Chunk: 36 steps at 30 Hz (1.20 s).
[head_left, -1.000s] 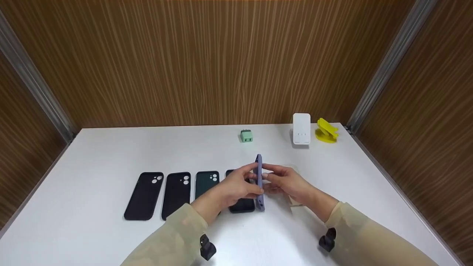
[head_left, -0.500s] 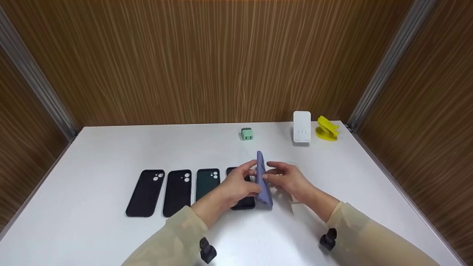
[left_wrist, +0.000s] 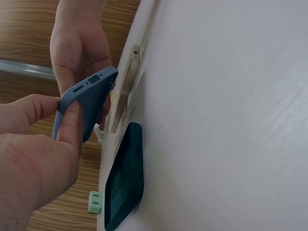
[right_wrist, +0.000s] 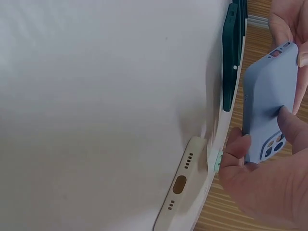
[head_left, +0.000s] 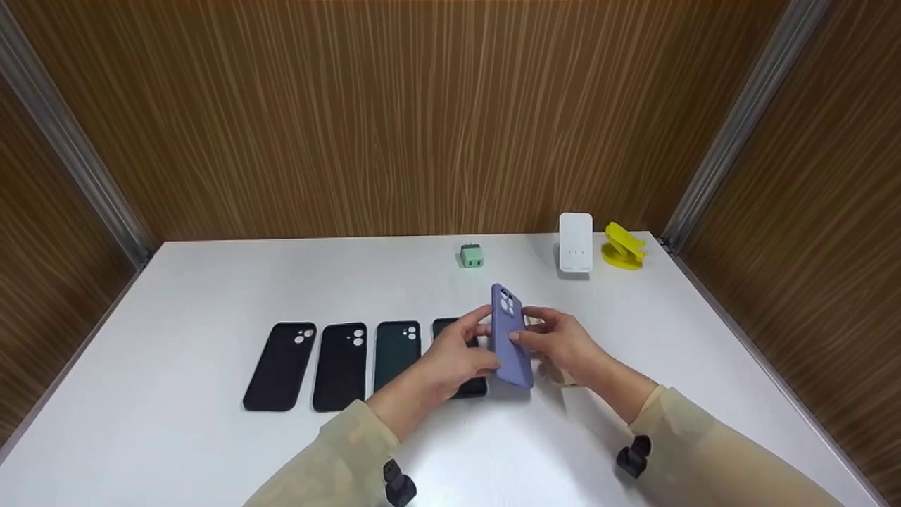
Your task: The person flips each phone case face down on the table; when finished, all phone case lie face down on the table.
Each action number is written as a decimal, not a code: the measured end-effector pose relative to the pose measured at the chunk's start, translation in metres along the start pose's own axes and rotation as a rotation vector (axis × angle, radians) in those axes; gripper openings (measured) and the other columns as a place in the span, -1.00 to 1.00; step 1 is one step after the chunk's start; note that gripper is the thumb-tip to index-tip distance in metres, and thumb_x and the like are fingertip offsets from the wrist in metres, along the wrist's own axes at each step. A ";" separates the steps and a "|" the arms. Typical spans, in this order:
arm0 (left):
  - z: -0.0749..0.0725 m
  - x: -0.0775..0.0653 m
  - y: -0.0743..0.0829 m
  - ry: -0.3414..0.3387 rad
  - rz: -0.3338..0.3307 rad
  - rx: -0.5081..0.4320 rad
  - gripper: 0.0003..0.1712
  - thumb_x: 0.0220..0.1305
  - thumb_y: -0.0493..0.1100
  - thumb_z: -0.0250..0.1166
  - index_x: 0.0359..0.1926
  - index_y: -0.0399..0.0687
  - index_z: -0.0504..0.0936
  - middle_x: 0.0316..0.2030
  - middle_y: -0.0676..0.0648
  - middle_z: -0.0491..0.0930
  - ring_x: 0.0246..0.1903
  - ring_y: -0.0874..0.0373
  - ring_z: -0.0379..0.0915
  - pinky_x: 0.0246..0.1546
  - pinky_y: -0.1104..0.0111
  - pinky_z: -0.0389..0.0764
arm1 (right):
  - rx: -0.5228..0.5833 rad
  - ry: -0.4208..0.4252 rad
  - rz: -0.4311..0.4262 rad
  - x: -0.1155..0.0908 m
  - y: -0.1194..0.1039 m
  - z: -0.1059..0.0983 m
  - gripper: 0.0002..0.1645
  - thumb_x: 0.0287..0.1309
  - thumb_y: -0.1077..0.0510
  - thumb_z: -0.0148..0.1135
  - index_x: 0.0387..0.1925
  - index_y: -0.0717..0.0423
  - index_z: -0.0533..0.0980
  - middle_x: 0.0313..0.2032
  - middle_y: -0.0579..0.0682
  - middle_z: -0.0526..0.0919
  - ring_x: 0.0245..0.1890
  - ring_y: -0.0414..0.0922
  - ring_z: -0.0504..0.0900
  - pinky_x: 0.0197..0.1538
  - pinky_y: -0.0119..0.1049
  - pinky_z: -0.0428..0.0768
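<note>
Lilac case (head_left: pixel 512 360) turned, tilted — between left grip (head_left: pixel 450 355), right grip (head_left: pixel 564 345)

Left grip (head_left: pixel 454 356), right grip (head_left: pixel 561 343), both pinching

Head view: brown wood-grain back wall (head_left: pixel 380 120) at 12 o'clock, w/ fine vertical streaks & faint orange tint along its top. Matching left wall (head_left: pixel 42 218) at 9, right wall (head_left: pixel 802 232) at 3. Grey metal strips in the corners: left strip (head_left: pixel 60 130) approx 10 o'clock, right strip (head_left: pixel 742 120) approx 2, both slanting. White table (head_left: pixel 155 345) fills lower half, w/ bright glare (head_left: pixel 486 458) at 6. Wrist views: same wood past table edge, 7–11 o'clock in L, 1–5 in R.
</note>
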<state>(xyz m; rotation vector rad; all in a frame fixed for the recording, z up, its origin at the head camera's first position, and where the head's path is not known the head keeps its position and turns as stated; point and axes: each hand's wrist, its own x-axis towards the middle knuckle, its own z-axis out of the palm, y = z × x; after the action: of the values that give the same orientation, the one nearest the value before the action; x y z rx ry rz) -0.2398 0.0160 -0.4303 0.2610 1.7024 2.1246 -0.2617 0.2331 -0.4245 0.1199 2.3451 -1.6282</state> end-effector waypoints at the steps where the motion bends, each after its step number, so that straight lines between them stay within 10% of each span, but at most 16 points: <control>1: 0.000 0.000 -0.001 -0.002 -0.001 -0.003 0.10 0.10 -0.67 0.28 0.65 -0.04 0.24 0.25 -0.26 0.47 0.04 -0.15 0.68 0.05 0.07 0.73 | -0.005 0.005 -0.006 0.000 0.001 -0.001 -0.07 0.32 0.03 0.51 0.58 0.12 0.29 0.25 0.25 0.58 0.05 0.06 0.64 0.21 -0.05 0.64; 17: -0.010 0.011 -0.017 0.131 0.038 0.282 -0.16 0.25 -0.36 0.51 0.52 -0.09 0.43 -0.07 -0.08 0.72 -0.32 0.18 0.63 -0.48 0.40 0.51 | -0.043 0.043 -0.071 0.001 0.008 -0.012 -0.21 0.33 0.18 0.49 0.51 0.12 0.41 0.17 0.22 0.60 -0.04 0.01 0.63 0.06 -0.17 0.70; 36: -0.006 0.023 -0.020 0.223 0.035 0.382 -0.34 0.39 -0.33 0.42 0.46 -0.09 0.48 -0.30 -0.04 0.71 -0.44 0.14 0.63 -0.31 0.35 0.69 | -0.124 0.032 -0.111 0.012 0.008 -0.017 -0.22 0.35 0.26 0.44 0.53 0.09 0.40 0.16 0.19 0.62 0.09 0.07 0.60 0.12 -0.21 0.70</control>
<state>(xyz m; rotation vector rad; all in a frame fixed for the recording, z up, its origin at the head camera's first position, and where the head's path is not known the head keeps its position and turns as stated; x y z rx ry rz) -0.2592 0.0237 -0.4537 0.1654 2.2475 1.8950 -0.2740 0.2503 -0.4295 -0.0108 2.5108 -1.5339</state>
